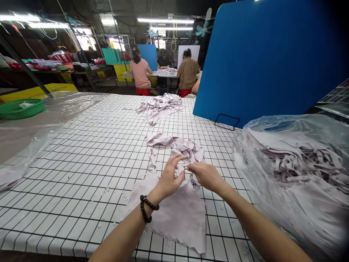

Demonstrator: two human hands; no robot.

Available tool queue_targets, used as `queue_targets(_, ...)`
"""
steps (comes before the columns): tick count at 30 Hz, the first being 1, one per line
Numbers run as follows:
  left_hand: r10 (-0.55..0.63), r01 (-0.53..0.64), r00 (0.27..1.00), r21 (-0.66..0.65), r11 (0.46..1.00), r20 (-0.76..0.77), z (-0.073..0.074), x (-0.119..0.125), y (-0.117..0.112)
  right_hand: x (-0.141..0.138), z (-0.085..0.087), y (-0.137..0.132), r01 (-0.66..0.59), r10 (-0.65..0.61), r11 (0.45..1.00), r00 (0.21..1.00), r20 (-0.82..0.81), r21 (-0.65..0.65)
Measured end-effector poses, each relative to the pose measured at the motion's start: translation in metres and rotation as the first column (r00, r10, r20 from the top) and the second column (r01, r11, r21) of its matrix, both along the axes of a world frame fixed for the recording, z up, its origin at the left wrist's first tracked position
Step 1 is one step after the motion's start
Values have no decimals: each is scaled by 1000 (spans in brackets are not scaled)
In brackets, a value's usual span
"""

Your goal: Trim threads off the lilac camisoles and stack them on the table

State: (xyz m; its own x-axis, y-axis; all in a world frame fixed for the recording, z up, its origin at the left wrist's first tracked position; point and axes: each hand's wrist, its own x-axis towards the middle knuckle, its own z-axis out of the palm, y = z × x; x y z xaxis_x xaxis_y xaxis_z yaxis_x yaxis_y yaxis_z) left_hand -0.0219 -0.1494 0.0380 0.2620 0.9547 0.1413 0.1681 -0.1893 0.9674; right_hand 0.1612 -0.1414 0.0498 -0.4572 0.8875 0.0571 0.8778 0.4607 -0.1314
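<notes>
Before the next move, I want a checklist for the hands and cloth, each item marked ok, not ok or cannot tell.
1. Left hand, thumb and fingers apart: ok.
2. Right hand gripping fabric: cannot tell; its fingers are bunched at the strips, details too small.
3. Near cloth panel resting on the grid-patterned tablecloth: ok, wavy edge toward the person.
4. Tablecloth free of scraps: not ok; small pale scraps lie left of the panel.
5. Beaded bracelet off the panel: cannot tell; they overlap in view.
6. Right hand apart from the plastic bag: ok.

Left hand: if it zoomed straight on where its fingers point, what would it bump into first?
The left hand would probably bump into the crumpled pale cloth just ahead of it, though I can't tell whether there is any gap between them.
</notes>
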Motion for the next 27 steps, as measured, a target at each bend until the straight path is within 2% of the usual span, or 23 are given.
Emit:
queue_targets(1, -76, 79, 994, 30, 996, -80, 0, 0, 0, 0, 1, 0, -14, 13, 1000, 999, -40, -27)
queue_targets(3, -179, 176, 970, -35, 984, -164, -1, -2, 0, 2, 3, 0, -40, 32, 997, 993, -112, -67)
queue_targets(6, -218, 190, 959, -157, 969, -184, -5, -6, 1, 6, 3, 1, -40, 26, 995, 988, -155, -87)
queue_targets(11, -248, 197, 957, -288, 937, -153, -5, -7, -3, 9, 0, 1, -13, 9, 1000, 985, -172, -22)
queue_targets(14, -261, 223, 962, -337, 915, -74, -6, -3, -4, 7, -2, 0, -5, 8, 1000, 975, -223, 15)
queue_targets(17, -268, 281, 960, -354, 892, 86, -8, 0, -2, 8, -6, 1, 22, -12, 999, 963, -271, 36)
queue_targets(21, -249, 331, 940, -451, 829, 234, -12, -1, -2, 10, -9, -2, 90, -78, 995, 961, -267, 33)
queue_targets(23, -248, 329, 942, -473, 817, 227, -15, -2, -4, 10, -8, -6, 61, -69, 998, 941, -332, -33)
queue_targets(25, -271, 322, 947, -468, 823, 174, -18, -3, -7, 9, -4, -11, -35, -45, 986, 886, -461, -163)
queue_targets(27, -312, 325, 944, -462, 825, 107, -21, -4, -10, 7, 1, -14, -176, -38, 932, 823, -567, -318)
